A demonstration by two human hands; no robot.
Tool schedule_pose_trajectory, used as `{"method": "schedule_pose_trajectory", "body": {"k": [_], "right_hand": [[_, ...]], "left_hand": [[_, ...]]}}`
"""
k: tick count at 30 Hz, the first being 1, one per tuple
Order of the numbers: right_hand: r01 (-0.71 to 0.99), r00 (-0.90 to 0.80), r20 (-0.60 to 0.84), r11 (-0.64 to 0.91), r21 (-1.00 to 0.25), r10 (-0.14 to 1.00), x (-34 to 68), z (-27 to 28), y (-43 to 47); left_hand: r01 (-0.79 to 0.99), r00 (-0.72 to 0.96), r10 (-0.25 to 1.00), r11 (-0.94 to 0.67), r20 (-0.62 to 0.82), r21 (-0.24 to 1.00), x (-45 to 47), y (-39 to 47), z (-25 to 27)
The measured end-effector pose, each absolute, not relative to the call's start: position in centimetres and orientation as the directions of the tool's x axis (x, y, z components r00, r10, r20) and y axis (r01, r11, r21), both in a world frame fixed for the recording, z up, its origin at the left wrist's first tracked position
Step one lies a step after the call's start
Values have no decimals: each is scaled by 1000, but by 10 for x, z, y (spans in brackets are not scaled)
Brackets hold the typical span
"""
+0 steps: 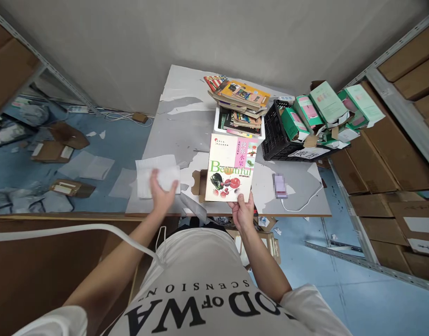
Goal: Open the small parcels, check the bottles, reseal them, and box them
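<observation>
My right hand (pixel 244 212) is closed on the lower edge of a book (pixel 231 170), thumb on the front. Its cream cover carries fruit pictures, a pink panel and the green word "Beautiful". My left hand (pixel 161 193) is slightly blurred, thumb and fingers apart, over white sheets (pixel 156 164) at the table's front left. Whether it touches them I cannot tell. Partly behind the book sits an opened brown cardboard box (pixel 201 183). Beyond the book, a white bin (pixel 217 122) holds several books, with a stack of more books (pixel 244 95) on top.
A black crate (pixel 275 133) of green-and-white boxes (pixel 329 103) stands at the table's right. A phone (pixel 280 185) with a white cable lies on the grey, peeling tabletop (pixel 177 123). Shelves of cartons (pixel 392 163) rise at right; cartons and paper litter the blue floor (pixel 109 140).
</observation>
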State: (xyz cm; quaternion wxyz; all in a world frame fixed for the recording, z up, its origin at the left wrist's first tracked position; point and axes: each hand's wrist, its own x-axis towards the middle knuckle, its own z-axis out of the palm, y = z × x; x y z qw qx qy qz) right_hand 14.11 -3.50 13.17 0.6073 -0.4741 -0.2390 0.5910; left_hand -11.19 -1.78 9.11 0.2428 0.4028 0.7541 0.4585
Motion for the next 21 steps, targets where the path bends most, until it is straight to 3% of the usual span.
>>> {"method": "schedule_pose_trajectory", "body": {"k": [2,3,6,11,13,16,19,21], "right_hand": [[-506,182,-258,-134,-852,949,133,133,-35],[-516,178,-252,-127,-847,951,129,133,-35],[-528,150,-242,-130,-840,959,126,127,-36],[-479,36,-55,-31,-877,998,157,125,-12],[-369,-8,40,34,-929,999,177,137,13],[-75,-13,213,211,-975,977,203,170,56],[148,-256,338,382,-912,906,220,210,87],[208,-446,318,443,-872,836,226,233,96]], "left_hand": [[80,-140,976,177,-164,981,-73,-30,117],[-64,37,978,209,-207,976,-55,-35,126],[-318,28,963,265,-270,911,-23,-43,142],[-441,0,951,277,-309,854,-32,-42,143],[-462,61,942,321,-331,827,-39,-43,142],[-479,176,913,406,-368,778,-42,-48,142],[-490,296,876,482,-382,727,-39,-54,143],[-492,361,848,526,-387,694,-37,-56,143]]}}
